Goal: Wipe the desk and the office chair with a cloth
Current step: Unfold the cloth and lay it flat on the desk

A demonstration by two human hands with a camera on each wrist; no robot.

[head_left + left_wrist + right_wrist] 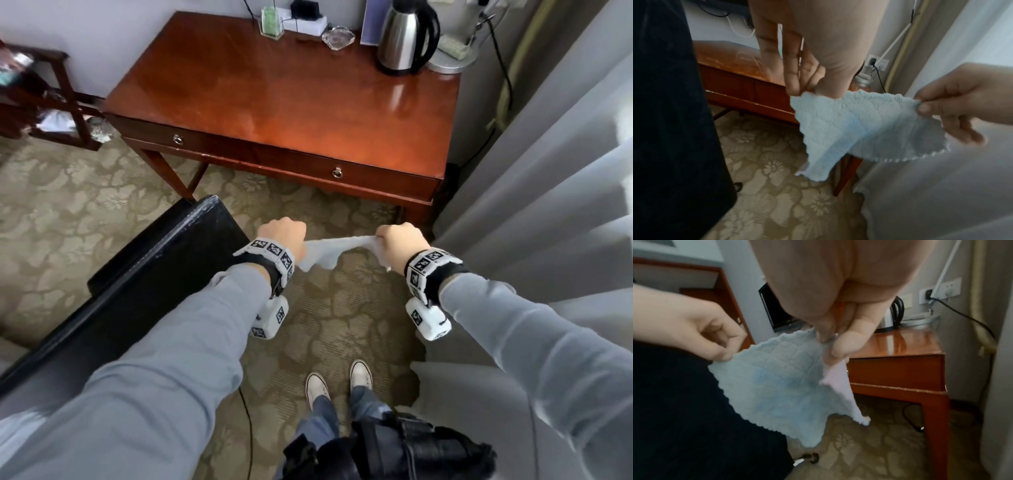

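Observation:
A small pale blue cloth point(325, 251) hangs stretched between my two hands over the carpet, in front of the desk. My left hand point(286, 236) pinches its left corner point(807, 95). My right hand point(399, 240) pinches the opposite corner point(828, 340), where a pink underside shows. The reddish wooden desk point(274, 102) stands ahead, its top glossy. The black leather office chair point(137, 274) is at my left, its back close to my left forearm.
On the desk's far edge stand a steel kettle point(406, 37), a glass ashtray point(337, 37), a green holder point(272, 20) and a lamp base point(452, 58). Grey curtains point(548, 171) hang on the right. A dark luggage rack point(41, 99) stands far left. Cables run by the wall.

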